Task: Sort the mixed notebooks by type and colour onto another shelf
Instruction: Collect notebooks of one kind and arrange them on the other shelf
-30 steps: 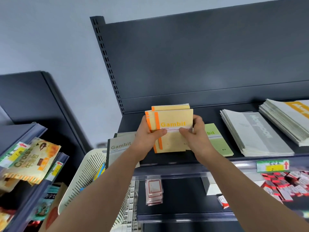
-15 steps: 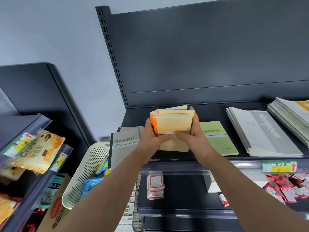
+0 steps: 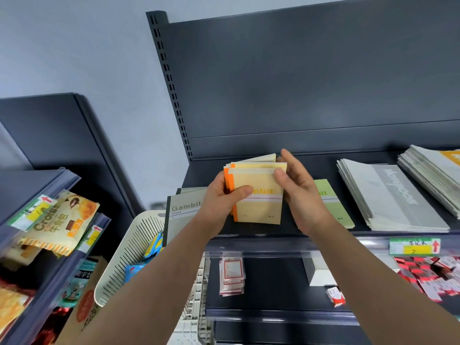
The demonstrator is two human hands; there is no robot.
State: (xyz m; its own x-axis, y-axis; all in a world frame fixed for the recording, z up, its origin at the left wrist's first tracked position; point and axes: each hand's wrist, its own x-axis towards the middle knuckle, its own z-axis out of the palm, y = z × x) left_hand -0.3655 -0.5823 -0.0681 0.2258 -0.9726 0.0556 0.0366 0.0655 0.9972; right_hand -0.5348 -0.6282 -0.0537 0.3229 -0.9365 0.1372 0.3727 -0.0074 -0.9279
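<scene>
In the head view, a small stack of yellow notebooks [image 3: 258,207] with orange spines is held upright at the centre of the frame, just above the dark metal shelf [image 3: 204,175]. The left hand [image 3: 219,195] is clamped on the spine side, with the thumb laid across the front cover. The right hand [image 3: 298,192] is set against the upper right corner, its thumb on the top edge and its fingers nearly straight behind. The covers look like thin matte card, and the top edges are slightly fanned.

The stack appears to be in the middle of being squared up before placing. A free spot is offered between the grey notebook [image 3: 184,212] at lower left and the green notebook [image 3: 331,202] just right of the hands. The next move calls for the stack to be laid flat there, edges aligned. Larger grey exercise books [image 3: 388,197] are piled further right.
</scene>
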